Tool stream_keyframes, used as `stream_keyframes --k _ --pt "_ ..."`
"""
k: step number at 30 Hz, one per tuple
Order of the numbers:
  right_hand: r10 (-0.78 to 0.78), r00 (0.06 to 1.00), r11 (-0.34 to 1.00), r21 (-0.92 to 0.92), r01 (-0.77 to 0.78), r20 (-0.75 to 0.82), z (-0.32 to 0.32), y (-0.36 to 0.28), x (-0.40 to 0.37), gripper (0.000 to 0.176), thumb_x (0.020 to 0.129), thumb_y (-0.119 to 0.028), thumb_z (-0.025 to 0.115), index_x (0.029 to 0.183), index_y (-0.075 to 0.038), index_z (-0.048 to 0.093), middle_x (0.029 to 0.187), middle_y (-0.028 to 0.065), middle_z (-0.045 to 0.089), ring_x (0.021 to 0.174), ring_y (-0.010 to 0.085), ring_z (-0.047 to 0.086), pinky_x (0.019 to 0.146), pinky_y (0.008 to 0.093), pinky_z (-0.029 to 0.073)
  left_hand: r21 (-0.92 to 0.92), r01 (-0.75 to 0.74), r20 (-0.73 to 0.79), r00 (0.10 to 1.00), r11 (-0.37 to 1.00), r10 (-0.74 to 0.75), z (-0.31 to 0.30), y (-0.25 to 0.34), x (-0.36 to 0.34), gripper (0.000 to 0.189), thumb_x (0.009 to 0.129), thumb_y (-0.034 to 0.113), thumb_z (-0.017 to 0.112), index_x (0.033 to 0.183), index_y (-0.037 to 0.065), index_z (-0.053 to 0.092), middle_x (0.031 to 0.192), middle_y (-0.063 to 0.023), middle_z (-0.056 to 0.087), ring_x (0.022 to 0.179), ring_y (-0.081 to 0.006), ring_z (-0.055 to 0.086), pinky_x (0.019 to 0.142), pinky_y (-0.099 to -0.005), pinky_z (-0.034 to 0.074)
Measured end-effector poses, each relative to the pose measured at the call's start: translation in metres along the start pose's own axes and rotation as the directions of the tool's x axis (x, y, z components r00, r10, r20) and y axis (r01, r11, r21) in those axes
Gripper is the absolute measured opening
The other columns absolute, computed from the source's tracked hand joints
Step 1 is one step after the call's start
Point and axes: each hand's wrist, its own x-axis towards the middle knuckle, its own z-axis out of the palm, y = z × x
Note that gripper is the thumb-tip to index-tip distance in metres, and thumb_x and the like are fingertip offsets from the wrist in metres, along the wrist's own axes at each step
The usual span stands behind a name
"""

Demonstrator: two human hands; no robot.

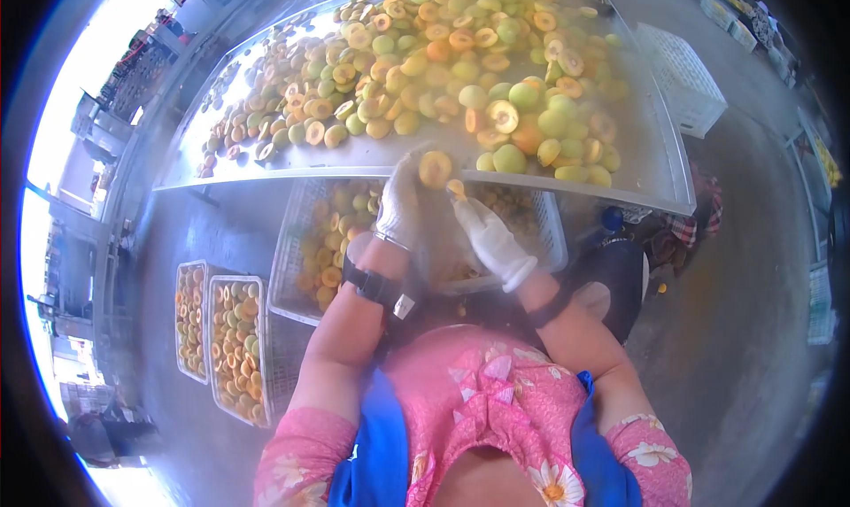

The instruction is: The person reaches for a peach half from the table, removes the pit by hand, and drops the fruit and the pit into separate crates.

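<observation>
My left hand (403,201), in a white glove, is closed on a halved fruit (436,169) with its orange cut face showing, at the near edge of a metal tray (310,172). Just right of it, my right hand (487,234), also gloved, pinches a small yellowish piece (456,189); whether that is a pit or a bit of flesh is unclear. Many green and orange halved fruits (381,73) are heaped on the tray. Below my hands, a crate (283,277) of fruit halves stands on the left and another crate (553,228) on the right, partly hidden by my hands.
Two narrow crates (212,330) of halves stand on the floor at the left. Beyond the tray's right edge is a white basket (682,77). Someone's plaid clothing (706,210) shows under the tray's right corner.
</observation>
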Motion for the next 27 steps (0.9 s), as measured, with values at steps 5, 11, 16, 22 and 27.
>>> stream_keyframes --k 5,11,16,22,27 --pt "-0.17 0.983 0.937 -0.32 0.142 -0.062 0.002 -0.003 -0.003 0.038 0.102 -0.042 0.049 0.112 -0.008 0.059 0.072 0.0063 0.061 0.056 0.0175 0.057 0.053 0.0321 0.045 -0.062 0.029 -0.028 0.999 0.998 -0.031 0.007 -0.006 -0.023 0.03 0.099 0.021 0.051 0.118 -0.002 0.054 0.11 -0.0199 0.061 0.104 -0.0347 0.061 0.095 -0.0473 0.053" --pt "-0.211 0.973 0.858 -0.494 0.139 -0.094 0.003 -0.007 -0.004 0.053 0.103 -0.044 0.045 0.142 -0.008 0.047 0.105 0.0206 0.069 0.098 0.0346 0.066 0.086 0.0407 0.049 -0.078 0.031 -0.066 0.997 0.996 -0.036 0.027 -0.015 -0.041 0.026 0.099 0.019 0.051 0.113 -0.002 0.058 0.106 -0.0157 0.063 0.098 -0.0314 0.062 0.089 -0.0446 0.054" --pt "-0.286 0.953 0.853 -0.479 0.208 -0.096 0.004 -0.001 -0.003 0.054 0.103 -0.045 0.044 0.138 -0.005 0.051 0.11 0.0244 0.067 0.11 0.0402 0.062 0.091 0.0431 0.047 0.426 -0.246 0.039 0.966 0.871 0.254 0.006 -0.033 -0.034 0.025 0.1 0.02 0.05 0.11 0.0 0.06 0.104 -0.0141 0.063 0.094 -0.0291 0.063 0.086 -0.0441 0.055" --pt "-0.177 0.982 0.884 -0.45 0.131 -0.061 0.009 -0.008 -0.008 0.049 0.103 -0.043 0.045 0.124 -0.001 0.06 0.109 0.026 0.067 0.105 0.0402 0.063 0.089 0.0422 0.048 0.138 -0.142 -0.082 0.985 0.98 0.154 0.022 -0.031 -0.035 0.031 0.102 0.028 0.046 0.107 0.001 0.06 0.097 -0.014 0.064 0.086 -0.0268 0.063 0.08 -0.043 0.056" --pt "-0.209 0.977 0.905 -0.387 0.177 -0.041 0.009 -0.004 -0.011 0.049 0.103 -0.042 0.045 0.122 0.0 0.06 0.108 0.025 0.067 0.103 0.0395 0.063 0.089 0.041 0.048 0.338 -0.087 -0.137 0.981 0.937 0.14 0.009 -0.029 -0.025 0.039 0.103 0.039 0.047 0.102 0.002 0.062 0.092 -0.0116 0.064 0.083 -0.0248 0.063 0.076 -0.0379 0.055"
